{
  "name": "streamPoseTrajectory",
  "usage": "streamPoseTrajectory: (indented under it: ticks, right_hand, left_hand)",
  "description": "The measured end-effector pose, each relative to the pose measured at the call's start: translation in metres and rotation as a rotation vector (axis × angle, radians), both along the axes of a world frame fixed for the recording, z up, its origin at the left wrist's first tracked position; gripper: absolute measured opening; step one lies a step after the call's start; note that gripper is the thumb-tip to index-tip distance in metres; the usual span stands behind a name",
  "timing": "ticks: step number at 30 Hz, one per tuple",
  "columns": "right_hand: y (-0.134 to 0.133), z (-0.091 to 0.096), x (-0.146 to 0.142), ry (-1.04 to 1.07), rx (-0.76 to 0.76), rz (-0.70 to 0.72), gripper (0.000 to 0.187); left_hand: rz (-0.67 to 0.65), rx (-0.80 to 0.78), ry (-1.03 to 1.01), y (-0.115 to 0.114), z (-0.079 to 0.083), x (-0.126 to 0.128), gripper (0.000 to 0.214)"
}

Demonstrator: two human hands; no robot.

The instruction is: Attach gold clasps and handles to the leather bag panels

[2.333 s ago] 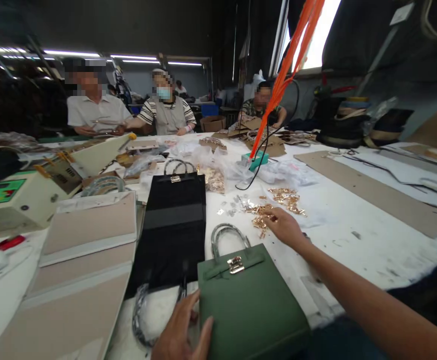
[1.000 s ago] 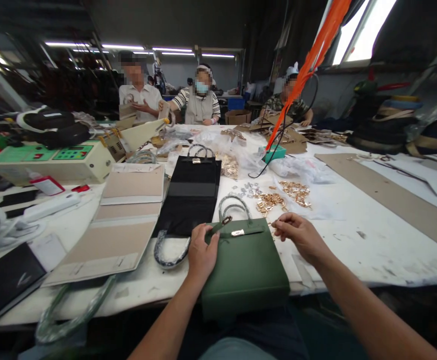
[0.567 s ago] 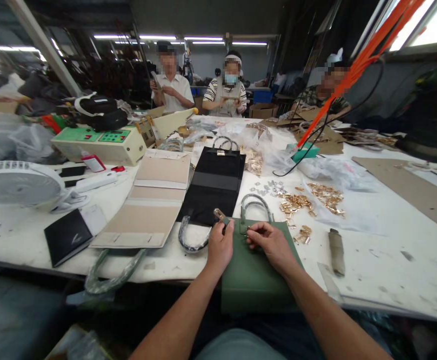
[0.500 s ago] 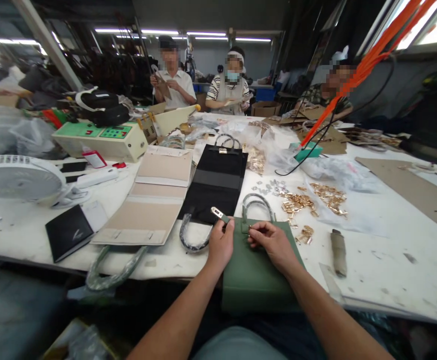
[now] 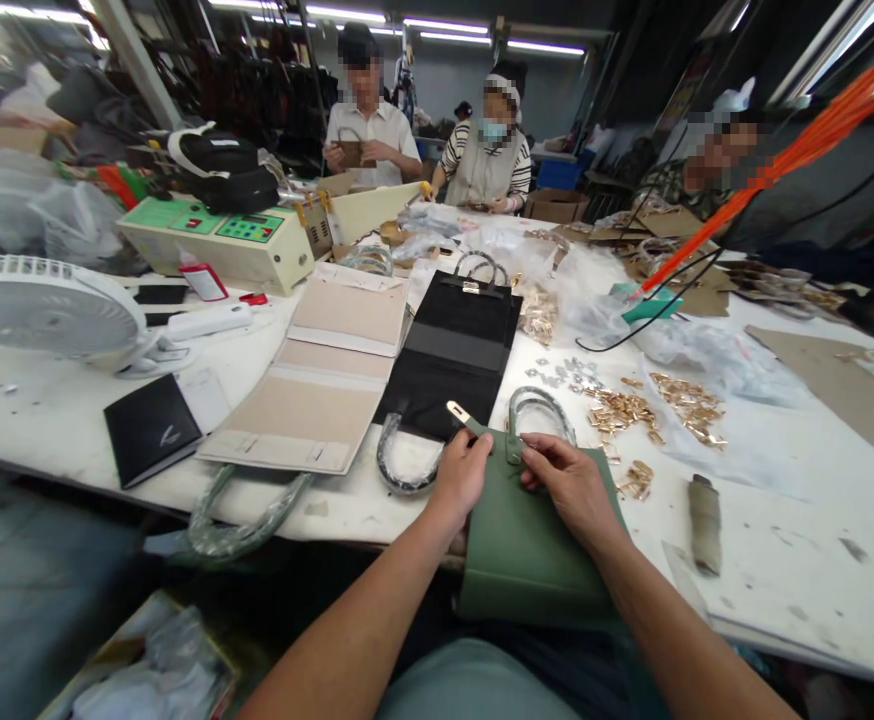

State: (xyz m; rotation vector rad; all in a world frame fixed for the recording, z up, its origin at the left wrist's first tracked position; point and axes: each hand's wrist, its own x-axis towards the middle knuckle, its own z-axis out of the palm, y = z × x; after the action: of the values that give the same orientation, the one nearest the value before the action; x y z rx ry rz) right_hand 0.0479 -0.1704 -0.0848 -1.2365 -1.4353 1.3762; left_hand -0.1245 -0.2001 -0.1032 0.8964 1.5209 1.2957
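Observation:
A green leather bag piece [image 5: 534,560] lies across the table's front edge, close to my body. Its curved handle [image 5: 543,398], in clear wrap, stands up at the far end. My left hand [image 5: 467,470] is closed on a narrow green strap [image 5: 476,428], which ends in a gold metal plate [image 5: 458,411]. Fingers of my right hand [image 5: 564,480] pinch together beside the handle's base tab [image 5: 514,450]; whatever they grip is too small to make out. Just beyond my left hand is a black bag piece [image 5: 444,350] with wrapped handles.
A beige-lined bag piece [image 5: 298,400] lies left, near a black notebook [image 5: 153,430] and a white fan [image 5: 47,310]. Gold fittings [image 5: 624,415] are heaped to the right, with an olive cylindrical object [image 5: 704,525] nearer. Co-workers [image 5: 486,150] sit across the table.
The view has shifted, so the table's contents sit further right in the picture. The strap's gold plate now lies at a different angle. Both hands stay at the green bag piece.

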Motion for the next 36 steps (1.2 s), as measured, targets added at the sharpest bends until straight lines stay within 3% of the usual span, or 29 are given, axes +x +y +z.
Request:
streamPoseTrajectory:
  ticks: [7,13,19,24,36]
  right_hand:
    - [0.005,0.009,0.002,-0.175,0.006,0.163,0.047]
    - [0.003,0.018,-0.003,-0.471,0.426,0.093,0.023]
    - [-0.010,0.024,-0.017,-0.386,0.146,0.019,0.027]
    - [-0.013,0.024,-0.027,-0.434,0.156,-0.014,0.023]
    - [-0.019,0.004,-0.041,-0.425,0.090,-0.109,0.021]
  left_hand:
    - [0.087,0.092,0.086,0.003,-0.013,0.006,0.026]
    - [0.138,0.113,0.042,0.000,-0.011,0.009,0.029]
    - [0.139,0.121,0.023,-0.001,-0.009,0.009,0.031]
    - [0.148,0.131,0.047,-0.002,-0.012,0.009,0.030]
    - [0.137,0.201,0.115,-0.013,-0.011,0.010,0.030]
